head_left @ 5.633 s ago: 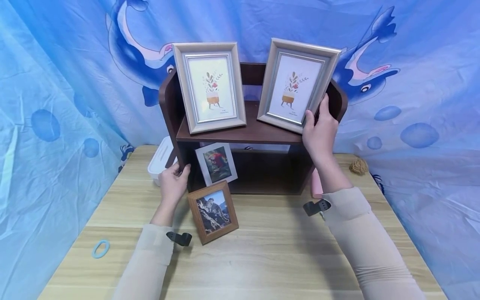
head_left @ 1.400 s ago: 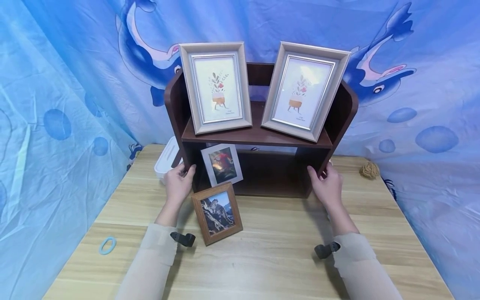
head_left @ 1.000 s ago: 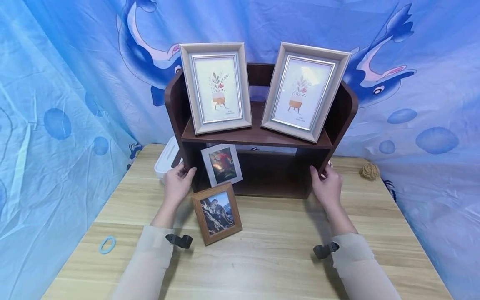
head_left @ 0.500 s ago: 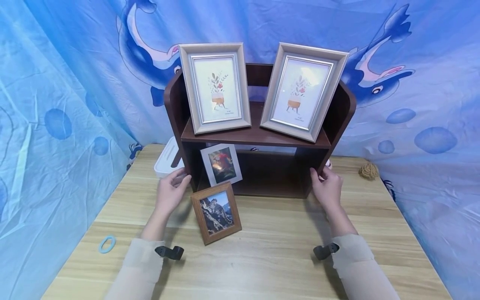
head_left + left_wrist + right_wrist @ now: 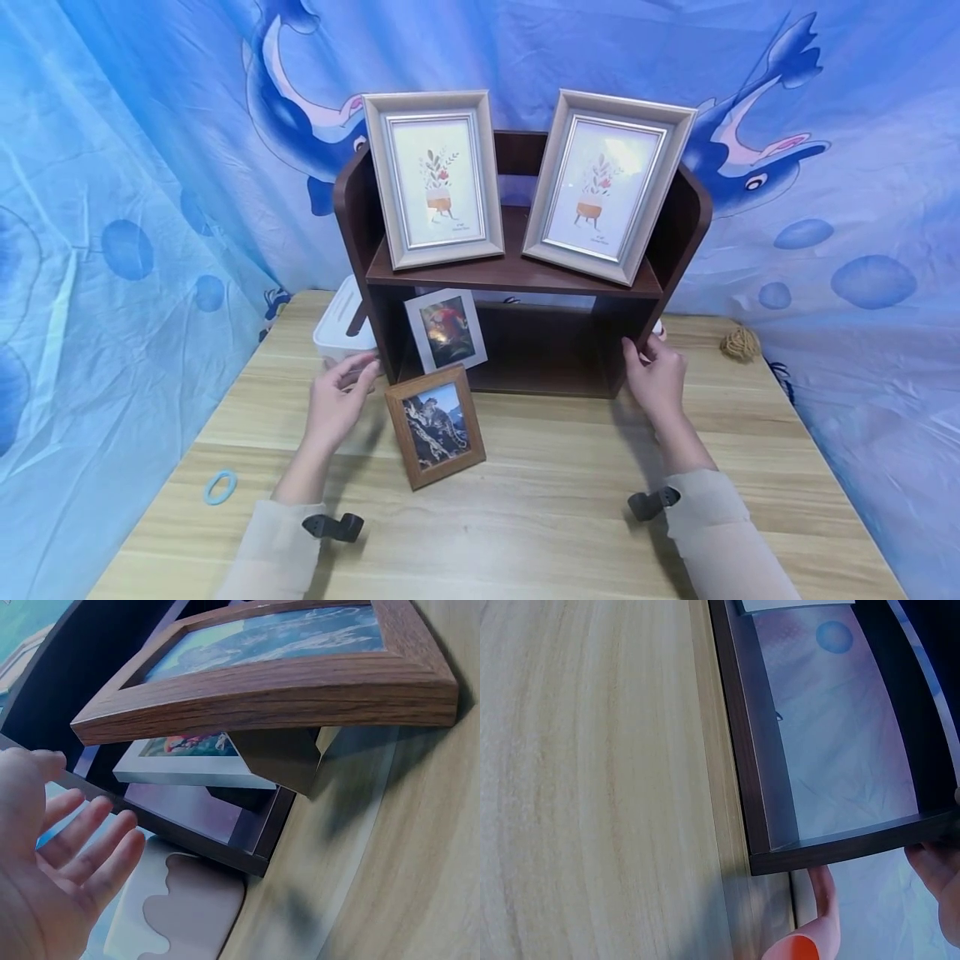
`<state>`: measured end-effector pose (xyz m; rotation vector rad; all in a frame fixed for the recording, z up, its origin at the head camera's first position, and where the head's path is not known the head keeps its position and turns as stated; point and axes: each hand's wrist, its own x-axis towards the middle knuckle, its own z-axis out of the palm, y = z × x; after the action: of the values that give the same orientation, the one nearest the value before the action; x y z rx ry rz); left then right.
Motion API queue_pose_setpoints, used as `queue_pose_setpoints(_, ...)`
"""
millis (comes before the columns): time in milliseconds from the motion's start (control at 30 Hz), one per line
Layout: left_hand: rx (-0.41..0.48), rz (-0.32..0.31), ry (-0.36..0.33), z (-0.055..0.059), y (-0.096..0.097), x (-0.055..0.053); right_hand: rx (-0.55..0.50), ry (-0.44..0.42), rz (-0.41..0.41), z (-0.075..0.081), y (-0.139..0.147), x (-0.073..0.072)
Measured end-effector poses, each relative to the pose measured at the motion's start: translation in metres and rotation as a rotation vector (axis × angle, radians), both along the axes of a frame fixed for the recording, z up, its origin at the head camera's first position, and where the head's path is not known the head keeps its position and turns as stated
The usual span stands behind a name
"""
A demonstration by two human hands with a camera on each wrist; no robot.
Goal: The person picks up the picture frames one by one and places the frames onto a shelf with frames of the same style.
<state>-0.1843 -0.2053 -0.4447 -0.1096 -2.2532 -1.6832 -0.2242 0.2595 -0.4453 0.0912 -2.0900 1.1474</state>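
A dark brown two-tier shelf stands on the table. My right hand grips its right side panel low down, thumb inside and fingers outside, as the right wrist view also shows. Off the left side panel, my left hand hovers with loose fingers, holding nothing; in the left wrist view its palm and spread fingers show. Two beige picture frames, left and right, lean outward on the upper board. A white parrot frame stands in the lower tier. Before it tilts a wooden leopard frame.
A white lidded box sits behind the shelf's left side. A pink thing with an orange inside is behind the right side. A twine ball lies far right, a light-blue ring at left. A dolphin-printed blue curtain surrounds the table.
My right hand left the right beige frame and took hold of the shelf's right side panel. My left hand let go of the left panel and moved down and left.
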Motion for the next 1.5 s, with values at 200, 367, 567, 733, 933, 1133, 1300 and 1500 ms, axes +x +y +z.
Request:
queue_pose_setpoints(200, 0.021, -0.136, 0.001, -0.003, 0.000, 0.007, 0.012, -0.006, -0.005, 0.000, 0.000, 0.000)
queue_pose_setpoints(367, 0.006, -0.225, 0.008, -0.007, -0.001, 0.014, -0.002, -0.019, 0.023, -0.001, -0.003, 0.004)
queue_pose_setpoints(567, 0.021, -0.271, -0.036, -0.013, 0.000, 0.019, 0.012, -0.034, -0.010, -0.003, -0.004, 0.007)
queue_pose_setpoints(733, -0.017, -0.252, -0.057, -0.018, 0.000, 0.024, 0.006, -0.011, 0.006, -0.003, -0.004, 0.005)
queue_pose_setpoints(933, -0.075, -0.186, -0.109, -0.018, 0.002, 0.031, 0.006, 0.015, 0.024, -0.002, -0.003, 0.004)
queue_pose_setpoints(1133, -0.037, -0.146, -0.230, -0.018, 0.008, 0.036, 0.017, 0.032, 0.030, 0.002, -0.003, 0.002)
queue_pose_setpoints(1300, 0.013, -0.150, -0.297, -0.023, 0.013, 0.041, 0.017, 0.015, 0.022, 0.003, -0.002, 0.003)
queue_pose_setpoints(1500, 0.155, -0.203, -0.329, -0.029, 0.018, 0.044, 0.024, -0.014, -0.008, 0.002, -0.001, 0.004)
